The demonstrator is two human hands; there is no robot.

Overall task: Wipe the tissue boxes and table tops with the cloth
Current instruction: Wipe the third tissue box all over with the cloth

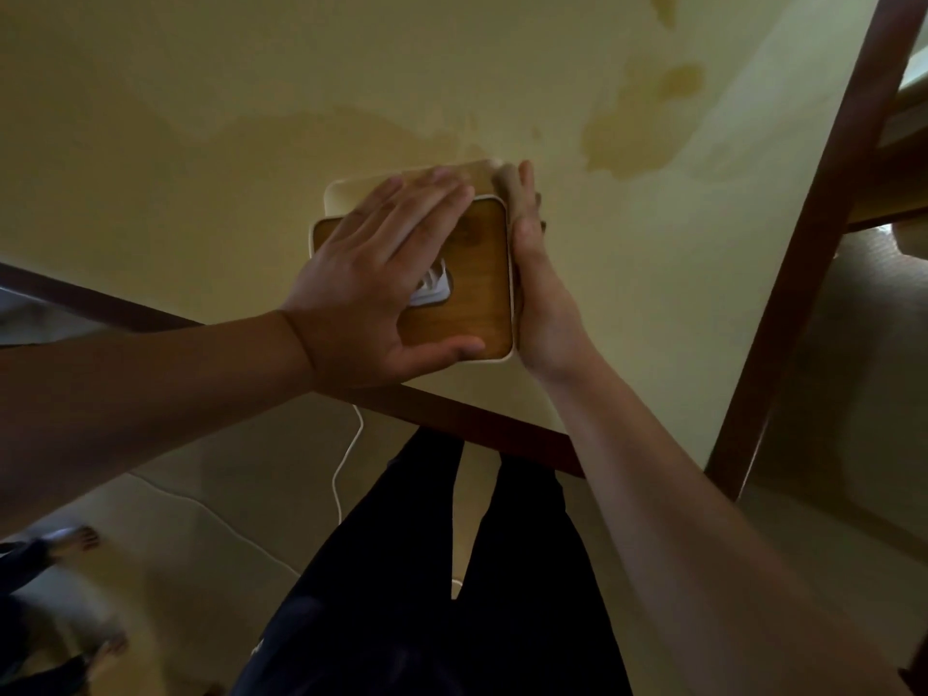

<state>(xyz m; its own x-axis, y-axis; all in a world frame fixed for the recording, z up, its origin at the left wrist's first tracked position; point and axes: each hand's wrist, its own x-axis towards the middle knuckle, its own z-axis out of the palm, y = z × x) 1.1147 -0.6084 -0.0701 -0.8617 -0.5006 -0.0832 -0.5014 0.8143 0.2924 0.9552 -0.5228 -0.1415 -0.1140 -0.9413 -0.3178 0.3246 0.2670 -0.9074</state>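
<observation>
Cream worktop with damp patches is carrying a wood-topped tissue box at frame centre. Left hand is pressing flat on it, fingers straight; right hand is pressing a cloth against its side, fingers straight.

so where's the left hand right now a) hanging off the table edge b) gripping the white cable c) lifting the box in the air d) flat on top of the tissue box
d: the left hand lies with straight fingers spread over the wooden lid of the tissue box, partly covering the tissue slot, while the right hand presses along the box's right side.
</observation>
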